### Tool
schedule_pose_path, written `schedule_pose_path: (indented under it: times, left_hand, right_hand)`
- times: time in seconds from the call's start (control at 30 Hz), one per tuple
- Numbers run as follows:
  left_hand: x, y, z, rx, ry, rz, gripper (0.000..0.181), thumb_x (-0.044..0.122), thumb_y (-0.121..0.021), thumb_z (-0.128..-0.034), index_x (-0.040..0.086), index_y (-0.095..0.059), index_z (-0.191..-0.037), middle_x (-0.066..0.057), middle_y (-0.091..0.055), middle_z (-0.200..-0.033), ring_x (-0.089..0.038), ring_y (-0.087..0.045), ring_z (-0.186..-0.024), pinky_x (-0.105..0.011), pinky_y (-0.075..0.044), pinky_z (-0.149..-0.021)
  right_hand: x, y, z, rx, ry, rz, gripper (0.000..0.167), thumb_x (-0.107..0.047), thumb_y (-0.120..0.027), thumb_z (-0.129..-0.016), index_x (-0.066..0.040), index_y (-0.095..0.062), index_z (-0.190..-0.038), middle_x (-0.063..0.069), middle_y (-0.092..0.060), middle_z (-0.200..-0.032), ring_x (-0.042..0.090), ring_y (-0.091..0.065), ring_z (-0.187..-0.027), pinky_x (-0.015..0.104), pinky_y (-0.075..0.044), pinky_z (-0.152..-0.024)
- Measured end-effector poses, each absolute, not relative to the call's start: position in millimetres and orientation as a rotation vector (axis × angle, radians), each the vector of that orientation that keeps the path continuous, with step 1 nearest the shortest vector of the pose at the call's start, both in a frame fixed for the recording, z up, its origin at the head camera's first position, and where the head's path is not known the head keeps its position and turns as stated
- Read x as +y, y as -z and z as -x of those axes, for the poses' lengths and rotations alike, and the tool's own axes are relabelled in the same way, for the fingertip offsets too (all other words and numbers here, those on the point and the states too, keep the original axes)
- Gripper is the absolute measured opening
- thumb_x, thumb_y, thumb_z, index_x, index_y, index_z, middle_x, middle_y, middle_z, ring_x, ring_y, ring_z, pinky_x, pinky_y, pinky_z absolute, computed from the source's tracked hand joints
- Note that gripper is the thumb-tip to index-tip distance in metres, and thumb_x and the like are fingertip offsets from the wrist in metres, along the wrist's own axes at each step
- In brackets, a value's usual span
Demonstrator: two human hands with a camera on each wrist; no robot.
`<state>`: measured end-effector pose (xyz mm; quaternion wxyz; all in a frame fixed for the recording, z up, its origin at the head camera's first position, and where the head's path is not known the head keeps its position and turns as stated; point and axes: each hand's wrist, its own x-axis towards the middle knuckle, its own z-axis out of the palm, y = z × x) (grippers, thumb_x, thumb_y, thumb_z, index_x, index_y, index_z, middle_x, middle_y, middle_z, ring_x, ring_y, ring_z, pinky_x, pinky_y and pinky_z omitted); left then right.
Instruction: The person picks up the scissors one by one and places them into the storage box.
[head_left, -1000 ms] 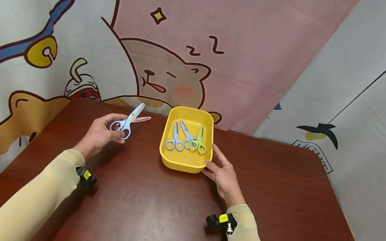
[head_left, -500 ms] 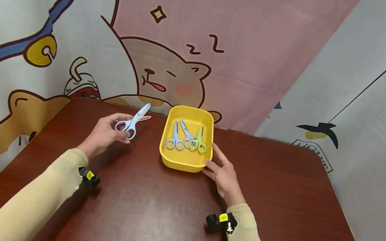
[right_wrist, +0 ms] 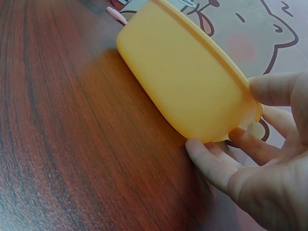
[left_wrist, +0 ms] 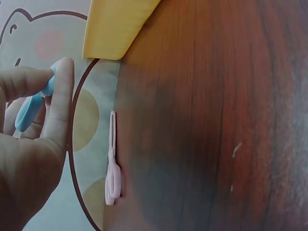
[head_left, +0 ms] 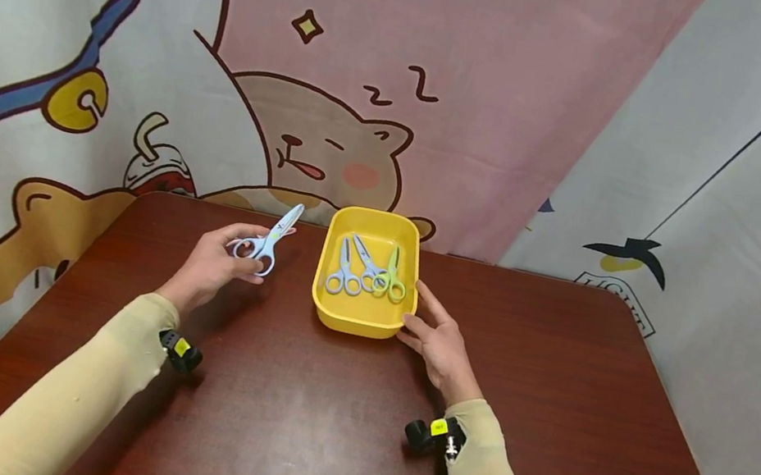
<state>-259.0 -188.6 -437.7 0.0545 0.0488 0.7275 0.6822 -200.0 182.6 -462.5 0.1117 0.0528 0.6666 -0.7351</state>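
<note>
My left hand [head_left: 210,264] pinches light blue scissors [head_left: 274,240] by the finger loops, blades pointing up and away, left of a yellow bin [head_left: 357,325]. In the left wrist view, only part of the blue handle [left_wrist: 29,111] shows between thumb and fingers. Pink scissors [left_wrist: 113,180] lie on the table by its far edge; the head view has them mostly hidden behind the blue pair. My right hand [head_left: 441,347] rests its extended fingers against the bin's right side. Inside the bin lie two bluish-purple scissors [head_left: 345,272] and green scissors [head_left: 392,277].
The brown table [head_left: 320,427] ends at a cartoon-printed cloth [head_left: 524,86] right behind the bin. A small camera sits on each wrist, over pale yellow sleeves [head_left: 81,381].
My left hand has moved a little to the right with the blue scissors, toward the bin, covering more of the pink pair. My right hand and the bin stay in place.
</note>
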Motion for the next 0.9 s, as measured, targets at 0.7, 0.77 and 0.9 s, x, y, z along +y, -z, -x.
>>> schedule_pose_path:
  times: [0.7, 0.77, 0.9]
  left_hand:
    - [-168.7, 431.4, 261.1, 2.222, -2.021, -0.220, 0.061, -0.018, -0.068, -0.0865, 0.003, -0.059, -0.143, -0.027, -0.049, -0.127, -0.023, -0.067, -0.087, -0.040, -0.064, -0.072]
    - [-167.4, 431.2, 260.7, 2.218, -2.022, -0.225, 0.062, -0.018, -0.068, -0.0867, 0.003, -0.059, -0.144, -0.027, -0.049, -0.129, -0.026, -0.066, -0.090, -0.040, -0.064, -0.072]
    - [-164.3, 431.3, 259.4, 2.201, -2.021, -0.206, 0.063, -0.019, -0.067, -0.0878, 0.003, -0.057, -0.146, -0.024, -0.049, -0.136, -0.033, -0.064, -0.099, -0.040, -0.064, -0.074]
  right_hand:
    - [182.8, 462.1, 200.7, 1.958, 2.161, -0.155, 0.068, -0.003, -0.058, -0.104, -0.027, -0.033, -0.163, 0.010, -0.026, -0.168, 0.038, -0.054, -0.135, 0.053, -0.048, -0.108]
    - [182.4, 462.0, 200.3, 1.952, 2.165, -0.155, 0.069, -0.002, -0.058, -0.104, -0.027, -0.033, -0.163, 0.010, -0.027, -0.168, 0.038, -0.054, -0.135, 0.053, -0.048, -0.108]
    - [181.9, 461.8, 199.4, 1.946, 2.167, -0.160, 0.069, -0.002, -0.058, -0.103, -0.027, -0.033, -0.163, 0.011, -0.027, -0.167, 0.038, -0.053, -0.135, 0.053, -0.047, -0.108]
